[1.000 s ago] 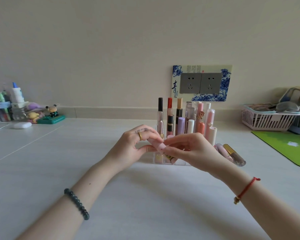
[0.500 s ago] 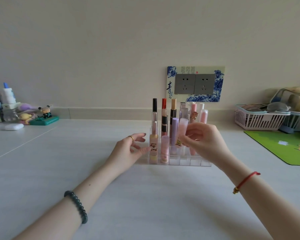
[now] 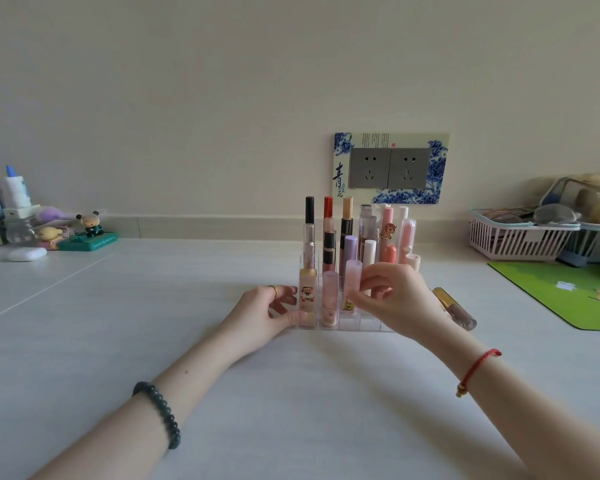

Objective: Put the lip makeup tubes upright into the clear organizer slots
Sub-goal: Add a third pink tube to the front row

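Fingertip grip (image 3: 378, 289) pinches frosted pink cylindrical tube (image 3: 353, 282) upright.

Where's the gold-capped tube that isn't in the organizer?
Lying flat on the table, right of the clear organizer, just behind the right hand: gold-capped tube.

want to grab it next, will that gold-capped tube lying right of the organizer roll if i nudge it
Probably yes: the gold-capped tube looks round and lies on its side on the smooth white desk. It looks rigid and probably light. Its glossy surface may be slippery, so pinching it mid-body seems safest.
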The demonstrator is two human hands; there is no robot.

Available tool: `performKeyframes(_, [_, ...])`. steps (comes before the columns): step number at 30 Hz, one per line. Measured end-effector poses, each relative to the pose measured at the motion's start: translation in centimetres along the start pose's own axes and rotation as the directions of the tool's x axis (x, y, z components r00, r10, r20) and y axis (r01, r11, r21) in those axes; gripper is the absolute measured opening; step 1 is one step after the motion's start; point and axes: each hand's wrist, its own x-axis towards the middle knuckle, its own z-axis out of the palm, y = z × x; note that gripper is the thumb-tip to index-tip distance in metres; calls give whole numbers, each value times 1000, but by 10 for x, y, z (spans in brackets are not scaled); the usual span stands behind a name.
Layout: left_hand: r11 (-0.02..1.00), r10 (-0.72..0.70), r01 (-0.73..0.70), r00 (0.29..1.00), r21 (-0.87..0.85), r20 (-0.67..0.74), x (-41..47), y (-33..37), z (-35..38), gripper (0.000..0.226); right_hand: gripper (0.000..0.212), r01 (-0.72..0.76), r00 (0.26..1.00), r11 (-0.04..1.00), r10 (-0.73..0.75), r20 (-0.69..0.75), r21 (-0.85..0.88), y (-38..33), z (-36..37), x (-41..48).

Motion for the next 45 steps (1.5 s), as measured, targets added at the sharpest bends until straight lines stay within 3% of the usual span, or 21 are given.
performKeyframes(9, [1000, 1, -1, 1000, 10, -8, 1, -1, 0, 42, 12, -8, 999, 1000, 8, 36, -21, -2, 4, -3])
performKeyframes(15, [1000, 12, -12, 1000, 10, 0, 1, -1, 0, 42, 23, -14, 1000, 991, 14, -1, -135, -3, 3, -5])
performKeyframes(28, [1000, 10, -10, 1000, 2, 7, 1, 0, 0, 38, 25, -22, 997, 969, 39, 66, -245, 0, -1, -3])
performKeyframes(45, [1000, -4, 4, 1000, 2, 17, 1, -2, 0, 43, 28, -19, 998, 969, 32, 51, -245, -2, -2, -3])
